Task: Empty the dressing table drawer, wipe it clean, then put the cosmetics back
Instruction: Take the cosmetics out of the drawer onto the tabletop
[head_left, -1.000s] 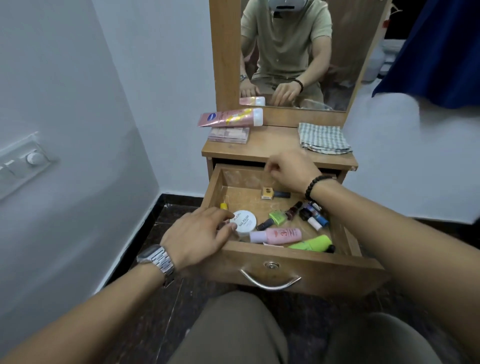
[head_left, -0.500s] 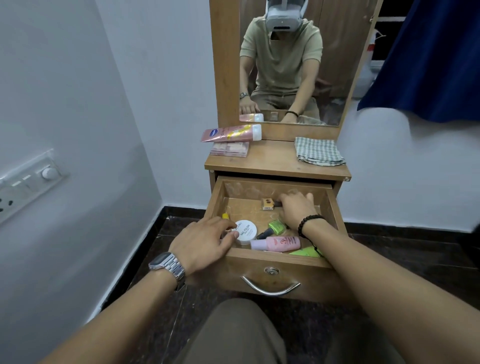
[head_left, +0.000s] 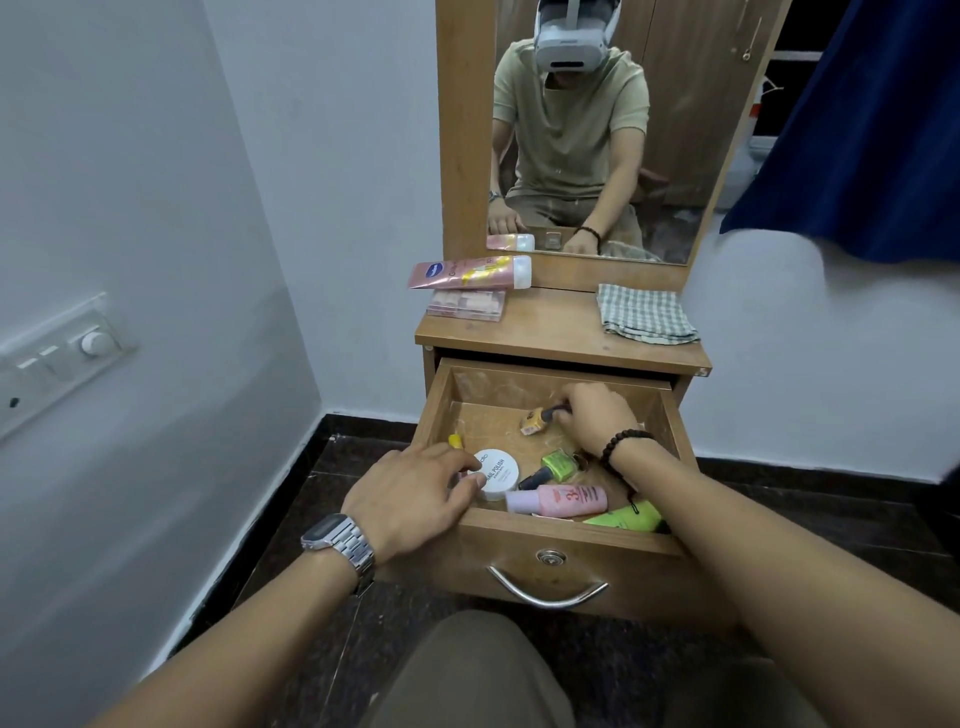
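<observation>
The right hand (head_left: 597, 418) reaches deep into the open drawer (head_left: 566, 535) and pinches the dark cap of a small yellow nail polish bottle (head_left: 535, 421), which lies tilted on the drawer floor near the back wall. The left hand (head_left: 410, 499) rests over the drawer's front left corner, fingers curled loosely, fingertips touching a white round nail polish remover tub (head_left: 500, 470); whether it actually grips the tub I cannot tell.

Inside the drawer, a green nail polish bottle (head_left: 558, 464) lies on its side beside the tub, toward the middle. A pink bottle (head_left: 561, 500) lies along the front wall, and a bright green tube (head_left: 626, 517) sits in the front right corner, partly under the right forearm. A small yellow item (head_left: 455, 440) shows against the left wall, mostly hidden by the left hand. The back left part of the drawer floor is bare wood.

The drawer is pulled well out, its metal handle (head_left: 548, 595) facing the person's knees. Above it, on the dressing table top (head_left: 550, 332), a pink tube (head_left: 470, 273) lies on a flat palette box (head_left: 466, 304) at the back left corner, and a folded checked cloth (head_left: 644, 314) lies at the right edge. The middle of the top is bare. A mirror (head_left: 597, 130) stands behind, a wall close on the left carries a switch panel (head_left: 57, 358), and a dark blue curtain (head_left: 857, 130) hangs at the right.
</observation>
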